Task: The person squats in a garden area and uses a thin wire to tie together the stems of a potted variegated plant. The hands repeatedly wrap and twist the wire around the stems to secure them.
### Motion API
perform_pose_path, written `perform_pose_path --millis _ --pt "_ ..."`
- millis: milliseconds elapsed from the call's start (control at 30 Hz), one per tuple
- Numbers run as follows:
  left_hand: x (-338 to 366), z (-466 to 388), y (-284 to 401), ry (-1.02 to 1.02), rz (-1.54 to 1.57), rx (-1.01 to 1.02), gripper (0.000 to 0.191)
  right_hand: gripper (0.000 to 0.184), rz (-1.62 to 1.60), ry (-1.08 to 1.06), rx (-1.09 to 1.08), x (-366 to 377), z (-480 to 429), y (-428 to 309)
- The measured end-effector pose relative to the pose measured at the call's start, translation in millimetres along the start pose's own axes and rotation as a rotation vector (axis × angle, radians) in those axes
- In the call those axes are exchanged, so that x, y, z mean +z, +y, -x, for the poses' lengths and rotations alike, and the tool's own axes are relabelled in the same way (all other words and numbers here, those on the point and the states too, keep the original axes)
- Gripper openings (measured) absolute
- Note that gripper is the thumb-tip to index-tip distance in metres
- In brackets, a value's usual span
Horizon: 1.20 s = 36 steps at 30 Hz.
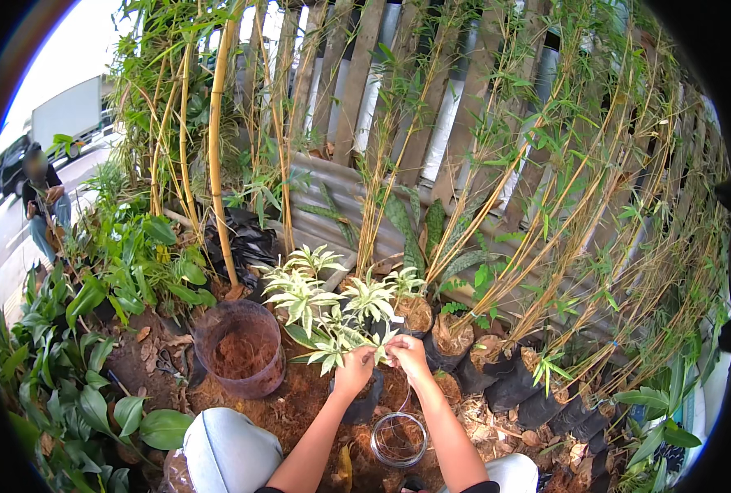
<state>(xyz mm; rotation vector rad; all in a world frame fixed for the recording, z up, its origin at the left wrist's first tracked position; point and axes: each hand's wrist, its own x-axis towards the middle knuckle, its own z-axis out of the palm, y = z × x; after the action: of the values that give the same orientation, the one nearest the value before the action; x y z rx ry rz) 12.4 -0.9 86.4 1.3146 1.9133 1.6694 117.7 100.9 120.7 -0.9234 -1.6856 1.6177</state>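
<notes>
A shrub with pale, cream-and-green variegated leaves grows before me from a black plastic grow bag. My left hand pinches a stem of it low at the front. Close beside it, my right hand has thumb and finger pinched together at the same shoot. Thin metal wire runs from the right hand down to a loose coil of wire on the soil between my forearms. The fingers hide just how wire and stem meet.
A translucent plastic pot with brown soil stands left of the shrub. Black grow bags holding bamboo line the right. Scissors lie on the ground at left. Behind rise corrugated sheeting and a slatted wooden fence. Another person is far left.
</notes>
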Motion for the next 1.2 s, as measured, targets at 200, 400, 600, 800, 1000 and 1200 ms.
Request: perform_pose_path --millis 200,400,600,800,1000,1200 --pt "4 5 7 0.013 -0.171 0.007 0.023 0.035 0.192 0.458 -0.587 5 7 -35" --pt "9 8 13 -0.019 -0.237 0.096 0.027 0.018 0.905 0.027 -0.935 -5 -6 -92" --pt "9 14 14 -0.083 -0.276 0.167 0.030 0.007 1.620 -0.103 -1.027 -7 -38 -105" --pt "8 9 3 -0.056 -0.342 0.199 0.023 0.016 1.699 -0.036 -0.962 -17 -37 -118" --pt "1 4 8 -0.045 -0.390 0.119 0.022 0.029 1.352 0.237 -0.652 -25 -31 -118" --pt "1 5 11 0.004 -0.449 0.138 0.020 0.032 1.242 0.512 -0.416 -30 -28 -113"
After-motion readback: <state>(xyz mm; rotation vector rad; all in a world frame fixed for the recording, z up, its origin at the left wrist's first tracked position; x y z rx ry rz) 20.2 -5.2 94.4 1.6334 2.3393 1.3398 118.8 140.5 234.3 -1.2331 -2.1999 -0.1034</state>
